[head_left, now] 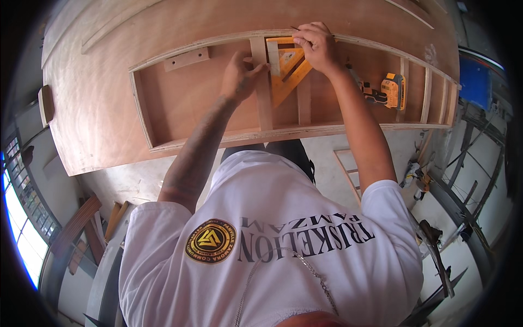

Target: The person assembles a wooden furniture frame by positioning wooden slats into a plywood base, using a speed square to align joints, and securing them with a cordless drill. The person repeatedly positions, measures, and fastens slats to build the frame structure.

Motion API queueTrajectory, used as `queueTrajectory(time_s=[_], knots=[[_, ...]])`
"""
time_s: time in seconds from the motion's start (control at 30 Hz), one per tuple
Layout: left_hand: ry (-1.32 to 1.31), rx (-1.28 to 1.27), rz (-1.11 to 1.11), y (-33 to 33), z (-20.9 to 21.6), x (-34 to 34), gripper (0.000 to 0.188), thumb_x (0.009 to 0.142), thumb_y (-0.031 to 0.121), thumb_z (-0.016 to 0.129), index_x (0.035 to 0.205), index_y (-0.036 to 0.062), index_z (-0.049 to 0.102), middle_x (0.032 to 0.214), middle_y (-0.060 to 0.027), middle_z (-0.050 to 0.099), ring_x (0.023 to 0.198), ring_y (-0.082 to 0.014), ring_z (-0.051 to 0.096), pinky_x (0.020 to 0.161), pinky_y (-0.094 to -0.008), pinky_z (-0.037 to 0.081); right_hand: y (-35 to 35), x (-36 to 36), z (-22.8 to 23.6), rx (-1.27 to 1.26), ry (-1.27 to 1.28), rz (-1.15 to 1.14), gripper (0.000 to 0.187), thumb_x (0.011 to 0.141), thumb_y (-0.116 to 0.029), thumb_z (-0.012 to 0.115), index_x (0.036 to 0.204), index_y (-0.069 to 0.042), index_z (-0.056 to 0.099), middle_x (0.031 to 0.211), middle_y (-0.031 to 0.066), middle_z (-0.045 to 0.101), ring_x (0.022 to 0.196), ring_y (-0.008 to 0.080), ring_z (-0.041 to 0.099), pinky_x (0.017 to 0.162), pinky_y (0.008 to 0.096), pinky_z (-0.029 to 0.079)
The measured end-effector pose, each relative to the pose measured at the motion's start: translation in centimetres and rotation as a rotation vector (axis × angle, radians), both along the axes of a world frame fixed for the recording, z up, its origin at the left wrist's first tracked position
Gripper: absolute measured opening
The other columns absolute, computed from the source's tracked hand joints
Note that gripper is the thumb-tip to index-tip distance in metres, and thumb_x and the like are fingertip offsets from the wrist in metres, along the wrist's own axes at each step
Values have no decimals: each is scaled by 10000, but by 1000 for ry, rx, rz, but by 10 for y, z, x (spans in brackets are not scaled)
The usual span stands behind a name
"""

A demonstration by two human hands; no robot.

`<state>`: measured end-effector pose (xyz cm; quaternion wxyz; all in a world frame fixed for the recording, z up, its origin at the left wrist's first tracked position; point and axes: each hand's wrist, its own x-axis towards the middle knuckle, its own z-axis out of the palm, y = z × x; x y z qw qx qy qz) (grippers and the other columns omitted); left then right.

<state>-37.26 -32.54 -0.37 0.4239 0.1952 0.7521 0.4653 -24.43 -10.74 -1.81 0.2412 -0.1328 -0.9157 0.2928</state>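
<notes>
A long wooden frame (196, 137) with crosspieces lies on a broad plywood sheet. My left hand (238, 77) is beside a wide crosspiece (262, 92), its thumb reaching over the wood and fingers apart; it holds nothing that I can see. Against that crosspiece's right side lies an orange triangular speed square (293, 76), inside the frame. My right hand (317, 46) is closed in a pinch at the square's upper corner, by the frame's far rail. A thin dark pencil (295, 28) pokes out of its fingers to the left; the rest is hidden.
A cordless power tool with a yellow battery (393, 91) lies in the frame's right part. One drilled wood block (187, 59) is in the left bay. Loose strips lie on the plywood sheet (98, 109). A blue panel (475, 82) stands at right, with more tools (419, 182) low down.
</notes>
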Motion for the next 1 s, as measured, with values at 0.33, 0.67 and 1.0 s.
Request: queueTrajectory(time_s=[0.33, 0.67, 1.0], knots=[[646, -2, -184, -30, 32, 30, 668, 895, 259, 743, 1443, 11, 451, 1310, -220, 580, 1155, -352, 606, 932, -436, 542, 1, -1, -1, 23, -9, -7, 96, 886, -88, 746, 960, -27, 737, 981, 92, 724, 921, 297, 686, 826, 382, 545], [128, 108, 0, -26, -22, 11, 541, 1006, 186, 608, 1495, 11, 456, 1111, -193, 683, 972, -264, 713, 862, -369, 558, 4, -3, -1, 38, 2, 37, 79, 896, -78, 742, 955, -25, 733, 974, 78, 726, 851, 268, 704, 741, 353, 564], [229, 194, -52, -26, -38, 0, 531, 980, 173, 632, 1480, 62, 493, 1060, -179, 696, 918, -300, 720, 816, -393, 563, 12, -2, -5, 110, -44, 122, 76, 919, -36, 708, 992, -32, 731, 1039, 68, 728, 863, 239, 719, 738, 322, 583]])
